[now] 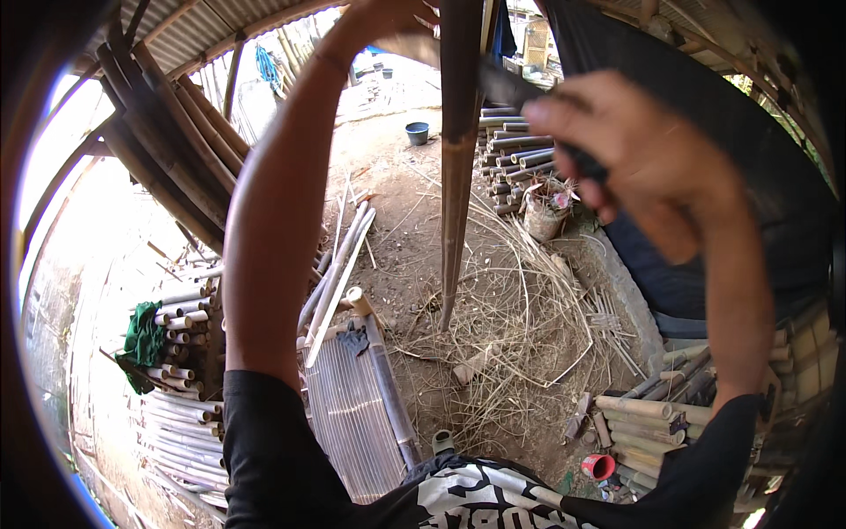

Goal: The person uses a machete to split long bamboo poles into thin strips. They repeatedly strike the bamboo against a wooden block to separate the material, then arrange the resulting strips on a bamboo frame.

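A long dark bamboo pole (454, 167) stands upright in front of me, its lower end tapering toward the littered ground. High at the upper edge, my left hand (397, 16) is closed at the pole, its fingers partly cut off by the frame. My right hand (630, 150), smeared by motion, is wrapped round the dark handle of a large knife (511, 86). The blurred blade points left and meets the pole's right side in the view; whether it touches cannot be told.
Bamboo shavings (520, 326) litter the dirt ground. A slatted bamboo panel (348, 414) lies at lower left, near stacked bamboo (181, 432). More cut bamboo (648, 423) is piled at lower right, beside a red can (598, 466). Farther off are a bucket (417, 133) and a potted plant (544, 216).
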### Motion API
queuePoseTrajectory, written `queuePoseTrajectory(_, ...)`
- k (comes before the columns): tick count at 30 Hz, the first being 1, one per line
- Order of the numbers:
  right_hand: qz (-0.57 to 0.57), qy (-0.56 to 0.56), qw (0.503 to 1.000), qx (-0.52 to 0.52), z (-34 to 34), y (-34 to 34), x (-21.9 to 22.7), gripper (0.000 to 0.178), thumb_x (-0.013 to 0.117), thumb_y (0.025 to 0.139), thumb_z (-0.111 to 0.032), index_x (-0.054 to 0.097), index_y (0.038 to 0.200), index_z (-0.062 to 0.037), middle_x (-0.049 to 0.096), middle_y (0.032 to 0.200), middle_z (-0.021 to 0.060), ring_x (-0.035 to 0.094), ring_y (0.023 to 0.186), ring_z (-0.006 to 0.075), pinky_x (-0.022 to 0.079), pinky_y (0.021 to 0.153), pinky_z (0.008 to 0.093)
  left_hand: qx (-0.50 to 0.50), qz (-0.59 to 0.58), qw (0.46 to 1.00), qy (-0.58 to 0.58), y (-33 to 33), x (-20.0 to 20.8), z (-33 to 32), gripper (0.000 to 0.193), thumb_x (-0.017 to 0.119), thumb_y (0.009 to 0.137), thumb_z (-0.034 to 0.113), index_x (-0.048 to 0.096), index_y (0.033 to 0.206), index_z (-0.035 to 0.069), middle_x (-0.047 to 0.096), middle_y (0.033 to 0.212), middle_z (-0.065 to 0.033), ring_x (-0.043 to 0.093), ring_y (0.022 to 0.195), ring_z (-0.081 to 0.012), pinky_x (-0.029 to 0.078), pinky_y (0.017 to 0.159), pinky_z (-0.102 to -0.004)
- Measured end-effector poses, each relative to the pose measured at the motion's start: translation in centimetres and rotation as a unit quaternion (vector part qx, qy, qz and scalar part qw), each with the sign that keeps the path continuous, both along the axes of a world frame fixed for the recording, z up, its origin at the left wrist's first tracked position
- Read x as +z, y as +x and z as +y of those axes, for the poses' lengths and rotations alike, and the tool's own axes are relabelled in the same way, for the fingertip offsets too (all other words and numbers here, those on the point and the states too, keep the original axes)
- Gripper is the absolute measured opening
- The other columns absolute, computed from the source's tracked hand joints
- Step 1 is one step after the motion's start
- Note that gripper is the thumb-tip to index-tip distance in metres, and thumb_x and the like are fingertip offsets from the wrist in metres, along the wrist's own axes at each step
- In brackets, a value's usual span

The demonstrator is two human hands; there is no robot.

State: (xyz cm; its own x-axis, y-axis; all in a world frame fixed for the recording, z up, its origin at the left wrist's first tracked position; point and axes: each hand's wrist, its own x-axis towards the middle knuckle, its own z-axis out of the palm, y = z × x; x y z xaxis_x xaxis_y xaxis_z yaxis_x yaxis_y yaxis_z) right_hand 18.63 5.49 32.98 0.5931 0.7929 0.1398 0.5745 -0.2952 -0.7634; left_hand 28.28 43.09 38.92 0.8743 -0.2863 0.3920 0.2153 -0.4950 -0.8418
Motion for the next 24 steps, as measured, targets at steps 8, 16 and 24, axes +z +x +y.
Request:
queuePoseTrajectory(8, -0.027, -0.111, 0.993, 0.000, 5.0, 4.6, -14.2, 0.033, 0.053, 0.095, -0.026, 0.054, 0.086, 0.0056, 0.056, 0.056, 0.0086, 0.056, 0.043, 0.0161, 0.045, 0.037, 0.0319, -0.092, 0.078, 0.814, -0.568, -1.7, -17.7, -5.2, 0.030, 0.053, 0.093, 0.029, 0.069, 0.104, 0.006, 0.069, 0.098, -0.0172, 0.065, 0.100, -0.0260, 0.048, 0.090, -0.0368)
queuePoseTrajectory(16, 0.044, -0.011, 0.997, -0.065, 6.7, 7.3, -16.9, 0.030, 0.056, 0.092, -0.023, 0.050, 0.084, 0.0051, 0.054, 0.055, 0.0070, 0.058, 0.042, 0.0148, 0.047, 0.035, 0.0316, -0.388, -0.029, 0.479, -0.787, -7.5, -15.1, -12.8, 0.034, 0.064, 0.091, 0.029, 0.066, 0.108, 0.000, 0.069, 0.093, -0.0084, 0.062, 0.085, -0.0125, 0.050, 0.075, -0.0290)
queuePoseTrajectory(24, -0.196, -0.116, 0.965, -0.133, 9.1, 5.3, -15.9, 0.032, 0.052, 0.093, -0.023, 0.052, 0.100, 0.0078, 0.065, 0.073, 0.0256, 0.068, 0.069, 0.0373, 0.055, 0.065, 0.0454, -0.402, -0.133, 0.446, -0.789, -4.9, -16.1, -12.8, 0.020, 0.079, 0.078, 0.017, 0.073, 0.087, 0.000, 0.066, 0.069, -0.0030, 0.057, 0.056, -0.0058, 0.045, 0.051, -0.0220)
